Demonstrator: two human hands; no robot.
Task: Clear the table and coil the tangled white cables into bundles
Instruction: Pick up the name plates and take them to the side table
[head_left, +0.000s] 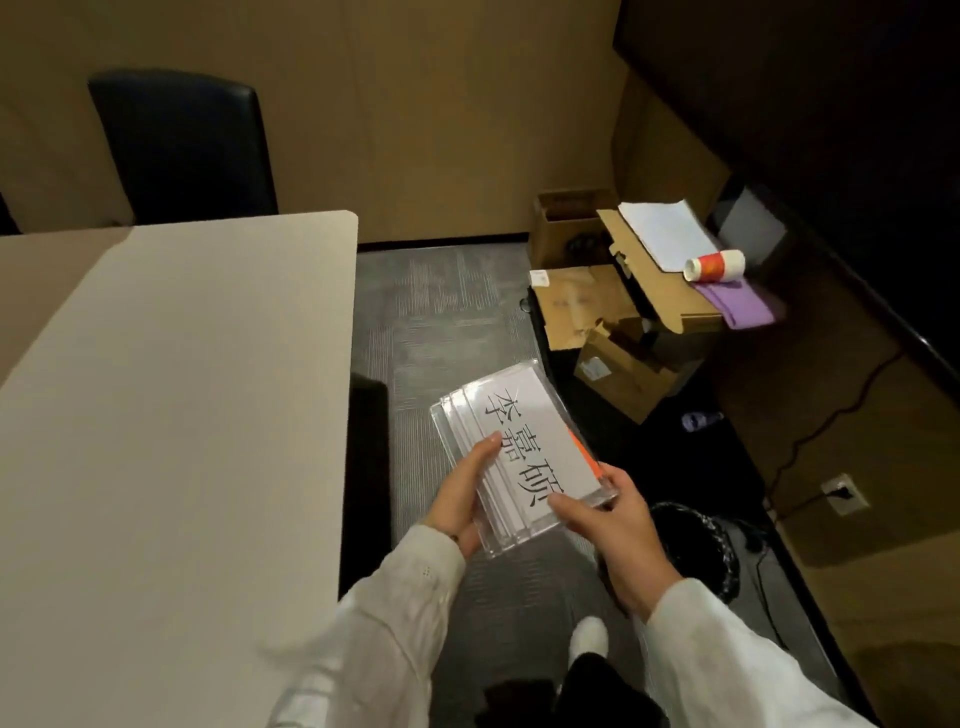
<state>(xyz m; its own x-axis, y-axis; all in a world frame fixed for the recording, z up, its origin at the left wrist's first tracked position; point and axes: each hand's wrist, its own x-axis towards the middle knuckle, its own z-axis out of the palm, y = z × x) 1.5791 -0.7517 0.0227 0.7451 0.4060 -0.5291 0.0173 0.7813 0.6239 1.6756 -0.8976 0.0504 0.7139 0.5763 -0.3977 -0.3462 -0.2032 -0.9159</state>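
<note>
Stack of clear acrylic name-card holders (524, 447) held off the desk (171, 389), over the grey carpet (441, 322), between both hands. Left hand (460, 496) clamped on the stack's left long edge, thumb on the top face, fingers curled underneath; right hand (610, 525) gripping the near right corner, thumb pressed on the printed card. Long axis of the stack running from near the hands away and slightly leftward, far end toward the cardboard boxes (613, 312); printed characters readable along that axis, top face turned upward to the camera. Several holders nested, edges stepped at the left side, so liable to slide apart. Step in hand, by judgement: carrying cleared items away from the desk. Good practice: stack kept level, edges squared between the palms, both grips kept until set down flat on a stable surface; care near the black bin (696, 545) just right of the right hand. Beyond the hands, on the boxes: white paper (665, 234), a tipped red-and-white paper cup (717, 265), a purple cloth (737, 306). Dark chair (187, 150) behind the desk, far left of the hands. No white cables identifiable in view.
</note>
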